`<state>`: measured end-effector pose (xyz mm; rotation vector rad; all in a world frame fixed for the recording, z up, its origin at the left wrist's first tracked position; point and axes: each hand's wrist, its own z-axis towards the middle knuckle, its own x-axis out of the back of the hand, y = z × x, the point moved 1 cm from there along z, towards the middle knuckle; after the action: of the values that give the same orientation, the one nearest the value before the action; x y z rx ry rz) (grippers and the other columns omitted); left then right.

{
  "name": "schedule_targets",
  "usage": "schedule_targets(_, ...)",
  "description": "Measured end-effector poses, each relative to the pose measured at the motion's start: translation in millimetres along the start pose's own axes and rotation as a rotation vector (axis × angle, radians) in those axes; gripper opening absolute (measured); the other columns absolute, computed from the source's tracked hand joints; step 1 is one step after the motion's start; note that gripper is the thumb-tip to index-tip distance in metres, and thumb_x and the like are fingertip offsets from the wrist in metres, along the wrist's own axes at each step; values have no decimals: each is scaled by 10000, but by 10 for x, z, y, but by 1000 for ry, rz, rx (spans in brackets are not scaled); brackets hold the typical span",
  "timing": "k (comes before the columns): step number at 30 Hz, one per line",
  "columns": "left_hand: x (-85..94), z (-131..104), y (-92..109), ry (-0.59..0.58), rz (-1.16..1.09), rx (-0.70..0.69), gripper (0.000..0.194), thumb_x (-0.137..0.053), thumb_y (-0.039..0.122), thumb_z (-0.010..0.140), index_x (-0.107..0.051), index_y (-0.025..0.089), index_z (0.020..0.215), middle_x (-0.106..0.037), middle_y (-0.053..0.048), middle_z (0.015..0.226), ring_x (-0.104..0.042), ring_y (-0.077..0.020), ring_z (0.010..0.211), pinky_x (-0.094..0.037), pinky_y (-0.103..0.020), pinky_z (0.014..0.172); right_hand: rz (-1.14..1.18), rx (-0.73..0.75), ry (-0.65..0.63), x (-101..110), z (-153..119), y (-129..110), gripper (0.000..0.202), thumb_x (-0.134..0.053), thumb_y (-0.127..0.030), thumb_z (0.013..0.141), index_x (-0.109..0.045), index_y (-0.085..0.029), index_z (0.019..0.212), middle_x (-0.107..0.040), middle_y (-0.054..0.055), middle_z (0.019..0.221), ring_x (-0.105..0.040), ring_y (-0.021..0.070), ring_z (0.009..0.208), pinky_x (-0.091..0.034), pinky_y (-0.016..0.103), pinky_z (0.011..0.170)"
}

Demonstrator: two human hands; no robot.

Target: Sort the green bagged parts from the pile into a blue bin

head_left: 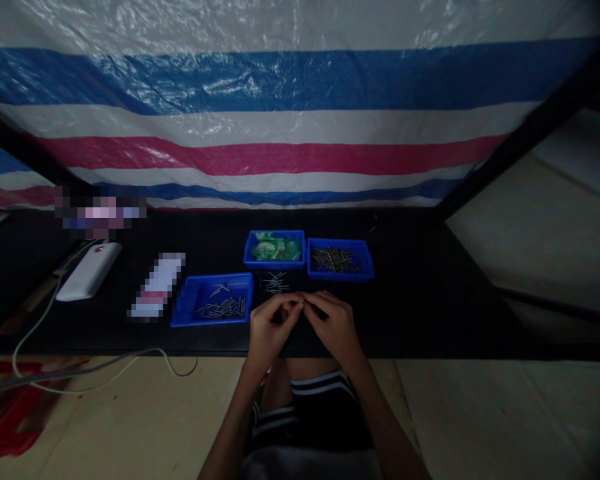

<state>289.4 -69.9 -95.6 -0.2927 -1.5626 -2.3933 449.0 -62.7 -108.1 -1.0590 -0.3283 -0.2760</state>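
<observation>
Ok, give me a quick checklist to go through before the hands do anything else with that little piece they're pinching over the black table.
1. Small piece pinched between the fingertips of both hands: ok, left hand and right hand meet on it.
2. What the piece is exactly: cannot tell, too small and dim.
3. Loose pins lie on the black table just beyond the hands: ok.
4. Front left blue bin holds some pins: ok.
5. Back right blue bin holds a stock of pins: ok.
6. Back left blue bin holds green bits: ok, but what they are, cannot tell.
</observation>
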Motion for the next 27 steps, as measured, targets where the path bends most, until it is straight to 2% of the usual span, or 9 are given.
schedule_targets(7,0,-5,5,6,9,15,51,-736,219,926,-771,201,958,-649,46,666,-557,-79,560,-459,-171,571,-11,-28,28,17,7,-19,192,-663,-120,941,-799,-219,1033,-782,37,911,-741,181,841,-586,273,767)
schedule_targets(18,-1,-3,14,0,-11,50,75,-728,257,935,-766,194,949,-621,49,634,-537,-81,542,-445,-176,550,-38,-44,11,16,6,-19,189,-650,-154,958,-811,-235,1014,-778,39,886,-729,189,826,-583,292,751)
schedule_targets(27,-7,-28,-26,1,16,38,57,-720,249,946,-747,202,964,-592,65,636,-534,-74,550,-435,-172,561,-16,-63,35,13,1,-22,217,-673,-167,943,-802,-229,1107,-778,36,923,-699,164,767,-581,277,739)
